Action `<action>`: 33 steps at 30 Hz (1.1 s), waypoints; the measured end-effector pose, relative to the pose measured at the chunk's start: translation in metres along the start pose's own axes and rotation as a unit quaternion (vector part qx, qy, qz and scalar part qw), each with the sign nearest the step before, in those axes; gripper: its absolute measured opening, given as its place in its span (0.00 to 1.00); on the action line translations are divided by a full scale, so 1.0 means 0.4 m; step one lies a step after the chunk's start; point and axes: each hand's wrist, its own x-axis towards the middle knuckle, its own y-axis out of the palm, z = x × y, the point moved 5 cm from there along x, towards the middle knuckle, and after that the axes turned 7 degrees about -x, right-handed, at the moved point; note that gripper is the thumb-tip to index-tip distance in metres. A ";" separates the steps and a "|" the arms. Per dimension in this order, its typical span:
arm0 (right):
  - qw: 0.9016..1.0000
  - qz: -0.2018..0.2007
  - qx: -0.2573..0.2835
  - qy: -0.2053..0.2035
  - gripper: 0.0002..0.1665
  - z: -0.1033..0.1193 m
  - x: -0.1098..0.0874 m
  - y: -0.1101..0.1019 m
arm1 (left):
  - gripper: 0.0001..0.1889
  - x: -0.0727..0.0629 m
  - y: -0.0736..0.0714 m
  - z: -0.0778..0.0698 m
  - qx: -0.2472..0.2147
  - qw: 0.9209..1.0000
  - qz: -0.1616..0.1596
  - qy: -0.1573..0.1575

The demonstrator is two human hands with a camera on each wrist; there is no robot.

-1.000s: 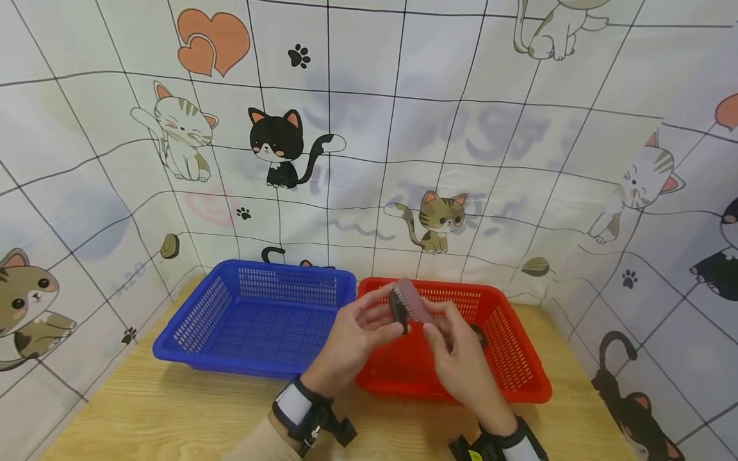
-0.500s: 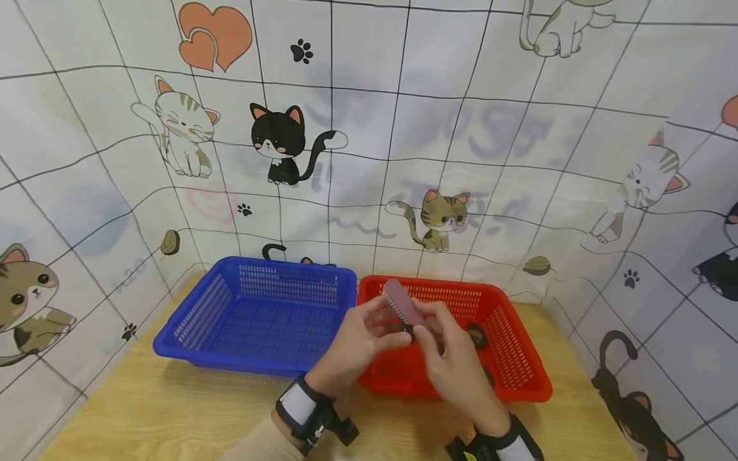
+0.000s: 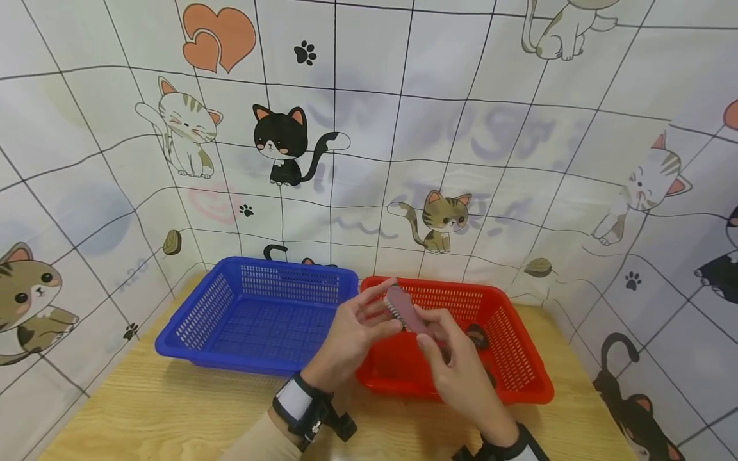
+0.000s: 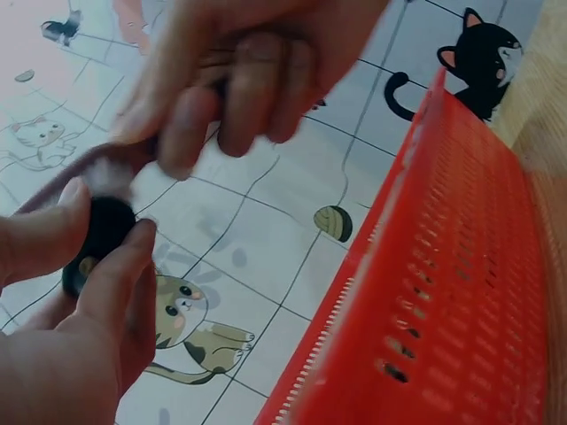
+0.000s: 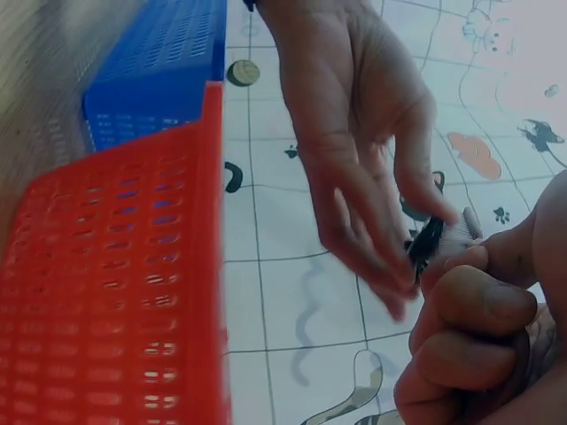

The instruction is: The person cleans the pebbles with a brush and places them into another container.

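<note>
My right hand (image 3: 464,365) grips a mauve brush (image 3: 405,308) with short white bristles, its head tilted up to the left. My left hand (image 3: 346,336) pinches a small black rounded object (image 4: 106,226) between thumb and fingers; a tan spot shows on it in the left wrist view. The bristles lie against this object in the right wrist view, while in the head view the brush mostly hides it. Both hands are raised over the red basket (image 3: 521,362), whose right part holds a dark brown rounded piece (image 3: 476,336) and another one partly behind my right hand.
A blue plastic basket (image 3: 254,368) stands left of the red one, the two rims nearly meeting. Both rest on a wooden table (image 3: 132,410). A white sheet (image 3: 369,128) printed with cats and grid lines encloses the back and sides.
The brush has shifted left over the black object, which now shows far less in the head view. My right hand has tilted the brush; both hands keep their holds.
</note>
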 end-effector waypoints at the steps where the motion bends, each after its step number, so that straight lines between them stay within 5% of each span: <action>1: 1.000 -0.001 -0.005 -0.007 0.26 0.003 0.005 0.001 | 0.41 -0.001 0.003 0.003 0.012 1.000 0.003 -0.004; 4: 1.000 -0.015 -0.025 -0.011 0.28 0.003 0.022 -0.005 | 0.42 -0.004 0.013 0.010 0.033 0.999 0.011 -0.014; 8: 0.999 -0.035 -0.035 0.012 0.29 -0.014 0.032 -0.021 | 0.41 -0.007 0.018 0.005 0.004 1.000 0.018 -0.010; 16: 0.999 -0.014 -0.011 0.051 0.27 -0.022 -0.002 -0.019 | 0.42 0.002 -0.001 -0.007 -0.040 0.999 0.002 0.009; 23: 0.999 -0.020 -0.024 0.010 0.27 -0.008 0.004 -0.006 | 0.41 0.000 0.009 0.015 0.022 1.000 0.010 -0.020; 28: 0.997 -0.050 -0.052 0.027 0.28 -0.023 0.021 -0.019 | 0.40 -0.003 0.021 0.023 0.022 0.999 0.019 -0.031; 33: 0.996 -0.039 -0.053 0.064 0.27 -0.037 0.007 -0.028 | 0.39 -0.004 0.017 0.021 0.000 1.000 0.018 -0.026</action>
